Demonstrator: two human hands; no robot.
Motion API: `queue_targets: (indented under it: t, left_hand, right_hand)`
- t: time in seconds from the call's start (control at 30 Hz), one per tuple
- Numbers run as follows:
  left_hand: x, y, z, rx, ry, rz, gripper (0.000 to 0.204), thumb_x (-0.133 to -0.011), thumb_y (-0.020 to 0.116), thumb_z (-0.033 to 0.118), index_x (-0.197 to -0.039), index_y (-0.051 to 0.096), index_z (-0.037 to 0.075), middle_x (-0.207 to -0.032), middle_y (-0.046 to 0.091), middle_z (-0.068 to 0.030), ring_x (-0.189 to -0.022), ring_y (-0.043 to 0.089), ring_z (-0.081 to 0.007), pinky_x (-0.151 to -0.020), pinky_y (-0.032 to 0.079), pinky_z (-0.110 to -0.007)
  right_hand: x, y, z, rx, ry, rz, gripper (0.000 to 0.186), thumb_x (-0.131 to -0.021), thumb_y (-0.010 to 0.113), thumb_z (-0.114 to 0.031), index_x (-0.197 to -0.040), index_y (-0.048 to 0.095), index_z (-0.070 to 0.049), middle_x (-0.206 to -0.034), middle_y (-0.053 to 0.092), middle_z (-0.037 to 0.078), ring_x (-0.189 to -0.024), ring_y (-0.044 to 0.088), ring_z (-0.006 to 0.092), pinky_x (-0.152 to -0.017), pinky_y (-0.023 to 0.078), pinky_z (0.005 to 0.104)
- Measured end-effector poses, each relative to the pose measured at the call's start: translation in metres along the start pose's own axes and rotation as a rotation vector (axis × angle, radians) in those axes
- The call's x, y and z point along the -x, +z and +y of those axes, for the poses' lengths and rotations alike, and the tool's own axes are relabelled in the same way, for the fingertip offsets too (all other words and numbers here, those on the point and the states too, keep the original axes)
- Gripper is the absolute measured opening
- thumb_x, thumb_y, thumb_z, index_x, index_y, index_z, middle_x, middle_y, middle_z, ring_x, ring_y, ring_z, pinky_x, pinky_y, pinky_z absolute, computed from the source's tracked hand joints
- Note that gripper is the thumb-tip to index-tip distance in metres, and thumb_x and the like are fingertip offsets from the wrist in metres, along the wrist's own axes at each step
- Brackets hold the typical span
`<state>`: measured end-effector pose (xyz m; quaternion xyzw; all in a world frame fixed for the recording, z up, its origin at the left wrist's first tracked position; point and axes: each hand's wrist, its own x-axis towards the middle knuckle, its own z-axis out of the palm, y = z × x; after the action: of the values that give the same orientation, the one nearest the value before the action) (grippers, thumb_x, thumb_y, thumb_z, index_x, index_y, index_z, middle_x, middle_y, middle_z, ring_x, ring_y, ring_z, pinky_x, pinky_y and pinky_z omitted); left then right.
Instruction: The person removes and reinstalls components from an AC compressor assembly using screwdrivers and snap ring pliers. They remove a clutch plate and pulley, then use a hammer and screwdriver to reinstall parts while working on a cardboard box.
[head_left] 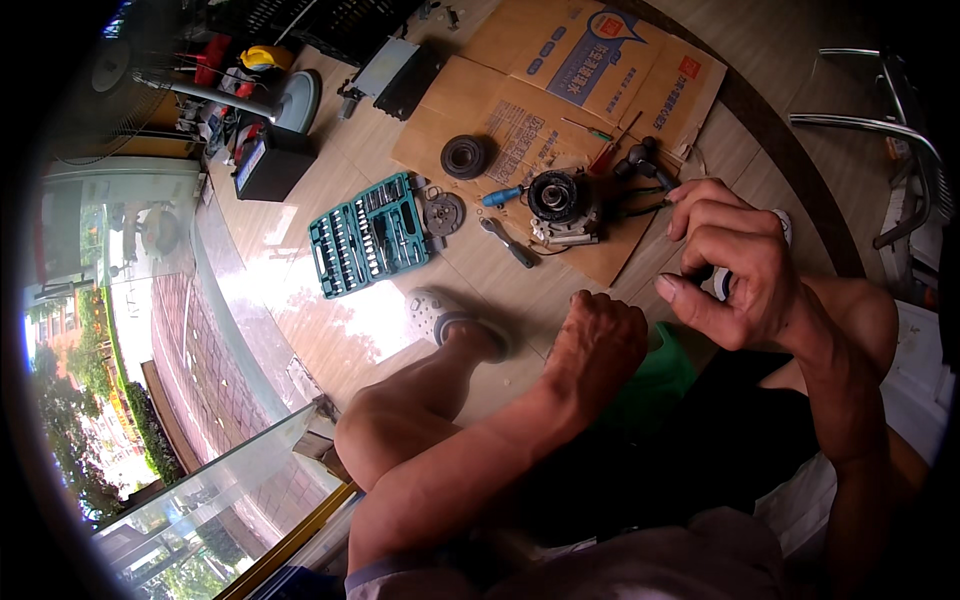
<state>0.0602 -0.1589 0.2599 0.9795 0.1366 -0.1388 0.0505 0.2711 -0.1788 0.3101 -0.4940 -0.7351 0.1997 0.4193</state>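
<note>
My left hand (602, 340) is a fist above the green object (665, 365) between my legs; whatever its fingers may hold is hidden. To the right my right hand (735, 260) is raised with bent fingers, thumb and forefinger apart, and I see nothing gripped in it. Beyond the hands, a round dark motor-like part (556, 196) sits on a metal base at the edge of the flattened cardboard (480, 100). Around it lie a blue-handled tool (503, 196), a ratchet wrench (508, 243), a black power tool (640, 162) and a green-handled screwdriver (598, 134).
An open teal socket set (370, 235) lies on the tiles beside a round metal disc (443, 213). A black ring-shaped part (464, 157) rests on the cardboard. A fan (230, 95) stands upper left, a metal-framed chair (880, 120) upper right. My left foot wears a grey clog (430, 312).
</note>
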Motion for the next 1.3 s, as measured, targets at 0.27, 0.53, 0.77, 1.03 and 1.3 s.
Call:
queue_targets:
  t: [0.27, 0.53, 0.77, 1.03, 1.3]
  left_hand:
    - [-0.001, 0.010, 0.001, -0.022, -0.006, 0.053, 0.010, -0.088, 0.063, 0.013, -0.096, 0.068, 0.010, -0.077, 0.063, -0.0020, -0.079, 0.061, -0.0190, -0.072, 0.044, -0.036]
    - [-0.001, 0.007, 0.003, -0.032, 0.000, 0.041, 0.010, -0.088, 0.063, 0.013, -0.095, 0.068, 0.010, -0.078, 0.064, -0.0021, -0.080, 0.062, -0.0188, -0.072, 0.043, -0.036]
    - [-0.005, 0.009, 0.004, -0.026, -0.010, 0.037, 0.009, -0.087, 0.063, 0.013, -0.093, 0.068, 0.010, -0.079, 0.065, -0.0019, -0.081, 0.062, -0.0191, -0.074, 0.044, -0.037]
    - [-0.004, 0.010, 0.003, 0.009, -0.007, 0.067, 0.005, -0.087, 0.063, 0.013, -0.089, 0.067, 0.011, -0.080, 0.065, -0.0027, -0.081, 0.062, -0.0198, -0.074, 0.044, -0.037]
    - [-0.004, 0.006, 0.003, -0.001, -0.003, 0.024, 0.006, -0.086, 0.064, 0.013, -0.090, 0.067, 0.011, -0.080, 0.065, -0.0028, -0.081, 0.062, -0.0200, -0.074, 0.044, -0.037]
  right_hand:
    - [0.001, 0.000, 0.000, 0.017, 0.007, -0.006, 0.023, -0.071, 0.082, -0.008, -0.067, 0.060, -0.002, -0.073, 0.062, 0.012, -0.078, 0.064, 0.0295, -0.083, 0.056, 0.0420]
    - [0.003, -0.002, -0.001, 0.014, 0.004, -0.003, 0.022, -0.071, 0.081, -0.008, -0.067, 0.060, -0.002, -0.073, 0.062, 0.012, -0.078, 0.063, 0.0295, -0.083, 0.056, 0.0414]
    - [0.004, -0.002, 0.000, 0.021, -0.005, 0.002, 0.022, -0.072, 0.081, -0.008, -0.067, 0.060, -0.002, -0.073, 0.062, 0.012, -0.078, 0.063, 0.0294, -0.082, 0.056, 0.0410]
    - [0.005, -0.001, 0.000, 0.029, -0.016, -0.001, 0.022, -0.072, 0.081, -0.008, -0.067, 0.060, -0.002, -0.074, 0.061, 0.013, -0.077, 0.062, 0.0295, -0.080, 0.055, 0.0400]
    - [0.004, 0.000, 0.001, 0.035, -0.023, -0.007, 0.022, -0.072, 0.081, -0.008, -0.068, 0.060, -0.002, -0.074, 0.061, 0.013, -0.078, 0.062, 0.0296, -0.079, 0.055, 0.0392]
